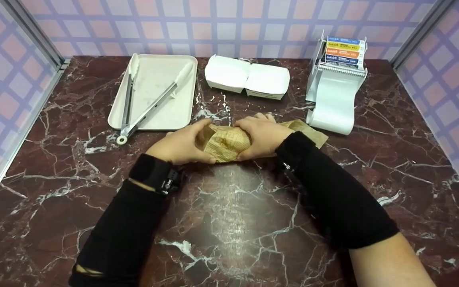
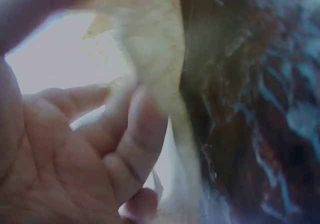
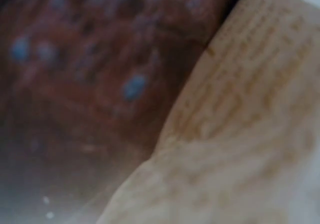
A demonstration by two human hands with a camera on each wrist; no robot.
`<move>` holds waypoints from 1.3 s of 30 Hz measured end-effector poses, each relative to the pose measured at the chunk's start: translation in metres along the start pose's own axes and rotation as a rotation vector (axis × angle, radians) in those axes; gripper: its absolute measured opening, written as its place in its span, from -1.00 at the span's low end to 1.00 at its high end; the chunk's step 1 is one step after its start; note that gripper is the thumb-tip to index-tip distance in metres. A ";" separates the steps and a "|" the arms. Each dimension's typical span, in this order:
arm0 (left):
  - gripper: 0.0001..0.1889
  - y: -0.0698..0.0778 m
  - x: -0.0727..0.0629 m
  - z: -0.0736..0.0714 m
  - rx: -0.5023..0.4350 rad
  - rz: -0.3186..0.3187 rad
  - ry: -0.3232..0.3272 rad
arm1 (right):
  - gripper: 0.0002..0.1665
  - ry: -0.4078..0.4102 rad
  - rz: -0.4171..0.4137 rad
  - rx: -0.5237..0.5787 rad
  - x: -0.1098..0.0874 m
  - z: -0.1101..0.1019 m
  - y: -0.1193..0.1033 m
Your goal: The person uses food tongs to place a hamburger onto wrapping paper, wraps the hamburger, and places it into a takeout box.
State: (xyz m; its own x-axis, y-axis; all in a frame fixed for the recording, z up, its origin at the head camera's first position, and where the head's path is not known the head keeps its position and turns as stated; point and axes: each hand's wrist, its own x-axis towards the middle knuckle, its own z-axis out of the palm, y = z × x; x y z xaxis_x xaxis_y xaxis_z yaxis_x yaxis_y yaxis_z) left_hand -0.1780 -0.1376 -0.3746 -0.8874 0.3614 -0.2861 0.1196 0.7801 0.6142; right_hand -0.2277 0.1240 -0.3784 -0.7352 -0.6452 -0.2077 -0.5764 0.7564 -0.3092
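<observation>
A rounded bundle in brown, newsprint-patterned wrapping paper (image 1: pixel 227 143) lies on the table; what is inside is hidden. My left hand (image 1: pixel 183 144) holds its left side, thumb at the front and fingers behind. From the right, my right hand (image 1: pixel 262 136) grips the bundle with thumb and fingers curled about it. In the left wrist view, the bent fingers of the left hand (image 2: pixel 95 139) are against the pale paper (image 2: pixel 155 48). The right wrist view has the printed paper (image 3: pixel 245 103) close up and blurred, with no fingers showing. A loose paper end (image 1: pixel 311 133) sticks out beyond the right hand.
Tongs (image 1: pixel 150 111) with white tips lie across a cream tray (image 1: pixel 153 115) at back left. An opened white box (image 1: pixel 267 79) stands at back centre. At back right is a label dispenser (image 1: pixel 339 69) with a strip (image 1: pixel 335 107) hanging onto the marbled table (image 1: pixel 229 223).
</observation>
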 end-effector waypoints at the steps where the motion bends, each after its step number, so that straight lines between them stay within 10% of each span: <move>1: 0.29 0.000 0.001 0.001 0.019 -0.005 0.006 | 0.16 -0.003 0.000 0.003 0.000 0.000 0.000; 14: 0.09 -0.010 0.000 -0.004 0.093 -0.073 -0.010 | 0.08 0.014 0.002 0.031 -0.003 0.000 0.002; 25: -0.42 -0.015 -0.014 -0.020 0.145 -0.273 0.099 | 0.03 0.044 -0.057 -0.089 -0.004 0.002 0.000; 39: -0.76 -0.030 -0.017 -0.032 -0.036 -0.246 0.097 | 0.14 0.072 -0.042 -0.107 -0.014 0.005 -0.006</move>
State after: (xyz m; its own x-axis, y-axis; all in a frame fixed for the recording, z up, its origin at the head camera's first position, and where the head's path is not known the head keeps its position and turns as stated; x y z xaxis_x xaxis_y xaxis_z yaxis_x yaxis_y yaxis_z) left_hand -0.1809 -0.1829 -0.3649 -0.9265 0.1110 -0.3595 -0.1197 0.8189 0.5613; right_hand -0.2119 0.1277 -0.3786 -0.7310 -0.6703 -0.1278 -0.6393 0.7383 -0.2149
